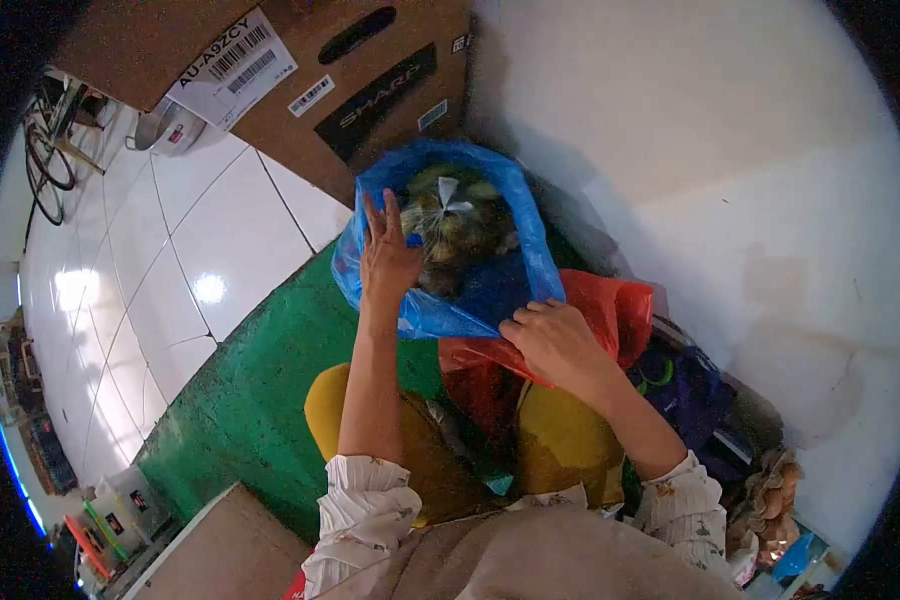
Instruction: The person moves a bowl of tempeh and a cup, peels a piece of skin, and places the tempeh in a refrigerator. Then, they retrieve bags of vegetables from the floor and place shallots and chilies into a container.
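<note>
On the green floor (260, 415), just beyond my yellow-clad knees (572, 440), sits the blue plastic bag (538, 235), its mouth gaping wide. Inside it rests a knotted clear bag (450, 212) of rounded, greenish-yellow pieces; what they are, I cannot tell. The blue film looks thin, limp and slippery, weighing almost nothing itself, while the filled bundle probably gives it a heavy bottom. I judge the rim best held gathered in the fingers at opposite sides, since one pinched spot could stretch or tear; the clear bag offers its knot. The blue mouth faces up toward me, a loose round with no clear long axis, and the knot's tails stick upward. My right hand (560, 340) pinches the near-right rim between thumb and fingers. My left hand (390, 262) lies at the left side, fingers extended and slightly spread. Red plastic (612, 305) lies beside the bag, under my right forearm. Beyond stands a cardboard box (390, 80), with the pale wall (690, 130) to the right and white tiles (195, 215) leftward.
</note>
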`<move>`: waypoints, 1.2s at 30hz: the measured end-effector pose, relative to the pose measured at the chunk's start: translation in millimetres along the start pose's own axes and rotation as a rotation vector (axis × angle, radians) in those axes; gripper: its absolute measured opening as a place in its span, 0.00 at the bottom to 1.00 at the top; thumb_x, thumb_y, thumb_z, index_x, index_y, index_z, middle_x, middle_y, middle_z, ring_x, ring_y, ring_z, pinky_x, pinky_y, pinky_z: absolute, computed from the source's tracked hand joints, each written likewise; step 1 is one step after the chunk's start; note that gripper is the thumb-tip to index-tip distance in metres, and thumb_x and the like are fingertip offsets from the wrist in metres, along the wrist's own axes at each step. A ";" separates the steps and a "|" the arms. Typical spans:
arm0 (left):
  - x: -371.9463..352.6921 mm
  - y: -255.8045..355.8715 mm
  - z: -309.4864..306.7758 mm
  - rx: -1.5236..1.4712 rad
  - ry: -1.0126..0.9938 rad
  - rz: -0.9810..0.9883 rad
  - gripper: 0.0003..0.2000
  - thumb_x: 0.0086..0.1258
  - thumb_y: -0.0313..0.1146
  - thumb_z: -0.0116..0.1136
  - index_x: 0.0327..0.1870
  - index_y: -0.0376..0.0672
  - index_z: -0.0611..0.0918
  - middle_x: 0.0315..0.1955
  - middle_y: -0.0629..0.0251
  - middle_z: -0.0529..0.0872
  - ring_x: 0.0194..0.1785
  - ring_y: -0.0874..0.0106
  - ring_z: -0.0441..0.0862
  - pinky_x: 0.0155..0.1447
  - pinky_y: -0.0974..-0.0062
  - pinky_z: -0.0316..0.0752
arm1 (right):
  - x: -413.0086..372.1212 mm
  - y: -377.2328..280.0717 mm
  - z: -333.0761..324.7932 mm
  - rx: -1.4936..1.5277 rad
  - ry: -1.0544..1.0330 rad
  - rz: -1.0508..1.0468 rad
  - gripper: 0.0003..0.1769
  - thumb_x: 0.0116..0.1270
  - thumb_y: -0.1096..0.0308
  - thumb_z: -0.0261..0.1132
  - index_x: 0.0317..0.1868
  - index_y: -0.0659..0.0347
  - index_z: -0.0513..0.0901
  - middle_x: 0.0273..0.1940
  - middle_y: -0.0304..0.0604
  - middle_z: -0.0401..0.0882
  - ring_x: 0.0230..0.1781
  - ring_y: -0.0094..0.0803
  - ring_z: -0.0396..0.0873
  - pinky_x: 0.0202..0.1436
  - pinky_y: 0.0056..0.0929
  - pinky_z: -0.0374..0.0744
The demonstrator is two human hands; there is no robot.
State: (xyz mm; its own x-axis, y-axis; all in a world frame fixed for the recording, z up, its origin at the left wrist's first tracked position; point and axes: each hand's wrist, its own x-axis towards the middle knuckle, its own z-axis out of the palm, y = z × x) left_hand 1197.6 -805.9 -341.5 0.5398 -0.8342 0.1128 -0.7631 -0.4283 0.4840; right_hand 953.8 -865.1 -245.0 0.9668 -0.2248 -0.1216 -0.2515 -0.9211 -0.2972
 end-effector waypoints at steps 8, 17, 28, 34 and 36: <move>-8.3 -12.7 -19.3 0.066 -0.085 -0.050 0.39 0.48 0.25 0.57 0.68 0.43 0.60 0.70 0.42 0.46 0.66 0.48 0.62 0.64 0.59 0.64 | 86.7 33.5 -9.0 0.349 0.091 0.196 0.15 0.65 0.56 0.56 0.35 0.61 0.78 0.29 0.54 0.79 0.34 0.53 0.78 0.39 0.47 0.75; -17.7 -35.8 -29.7 0.142 -0.045 0.016 0.38 0.46 0.21 0.54 0.66 0.43 0.65 0.70 0.44 0.46 0.67 0.49 0.62 0.65 0.58 0.62 | 190.7 66.9 99.9 0.093 0.003 0.219 0.45 0.48 0.73 0.67 0.68 0.44 0.59 0.61 0.63 0.61 0.61 0.57 0.64 0.59 0.46 0.71; -24.7 -22.9 -42.4 0.180 -0.267 -0.081 0.43 0.45 0.29 0.64 0.69 0.56 0.61 0.71 0.44 0.41 0.70 0.47 0.53 0.70 0.58 0.57 | 93.6 90.5 73.4 0.249 -0.157 0.250 0.42 0.49 0.71 0.67 0.66 0.48 0.61 0.54 0.60 0.69 0.58 0.55 0.67 0.61 0.45 0.69; -26.0 -16.7 -41.3 0.223 -0.267 -0.109 0.47 0.40 0.27 0.62 0.70 0.57 0.57 0.71 0.45 0.41 0.71 0.46 0.50 0.71 0.59 0.54 | 79.7 102.6 67.7 0.317 -0.183 0.366 0.38 0.50 0.71 0.68 0.64 0.52 0.63 0.53 0.61 0.70 0.53 0.54 0.71 0.55 0.45 0.72; -28.8 -15.1 -41.3 0.205 -0.188 -0.064 0.43 0.41 0.24 0.55 0.69 0.49 0.62 0.71 0.46 0.46 0.71 0.48 0.52 0.72 0.61 0.51 | 80.4 101.2 72.5 0.288 -0.162 0.344 0.37 0.50 0.72 0.67 0.63 0.53 0.64 0.53 0.61 0.70 0.52 0.55 0.72 0.53 0.45 0.73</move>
State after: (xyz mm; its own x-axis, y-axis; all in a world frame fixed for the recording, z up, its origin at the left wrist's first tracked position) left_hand 1208.3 -761.1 -316.2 0.5284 -0.8448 -0.0847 -0.7958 -0.5275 0.2974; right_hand 1002.7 -953.4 -353.6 0.8115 -0.4279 -0.3980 -0.5803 -0.6710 -0.4616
